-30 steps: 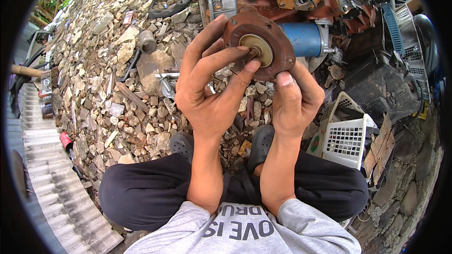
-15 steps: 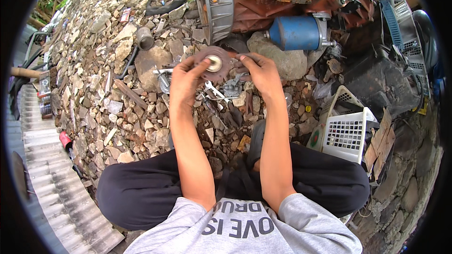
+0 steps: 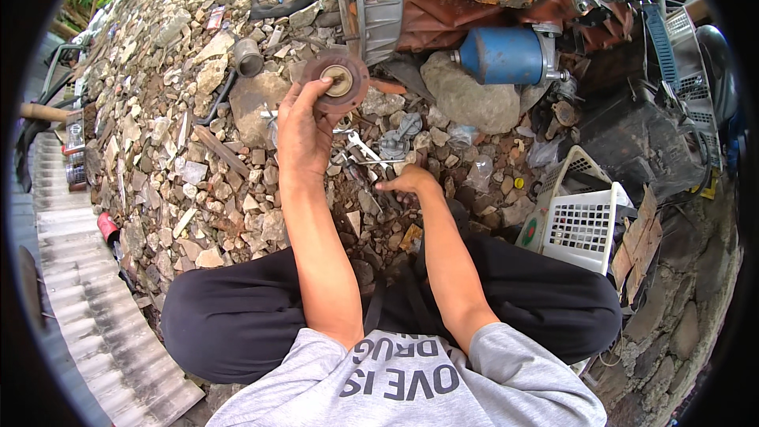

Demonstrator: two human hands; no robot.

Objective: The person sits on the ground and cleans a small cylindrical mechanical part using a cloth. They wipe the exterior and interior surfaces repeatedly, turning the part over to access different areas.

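My left hand [image 3: 307,130] grips a round brown metal flange [image 3: 358,88] with a pale ring at its centre. The thumb presses on that ring while the other fingers go behind the disc. Lower and to the right, my right hand [image 3: 415,182] is down by the tools on the ground. Its thumb points left, apart from the fingers, which are bent downward and partly hidden; nothing shows in it. Close to the thumb lie a wrench [image 3: 363,146] and a dark-handled tool [image 3: 356,171]. A grey metal part [image 3: 399,138] sits just beyond this hand.
A reddish-brown gearbox-like housing [image 3: 443,12] with a blue canister [image 3: 502,55] stands at the far side, near a big stone [image 3: 466,95]. White plastic baskets [image 3: 581,221] are at the right. Rubble covers the ground; corrugated sheeting [image 3: 87,269] lines the left.
My right hand has left the flange's side and dropped toward me, down to the tools. My left hand still holds the flange, now slightly farther left and up, with its face more exposed.
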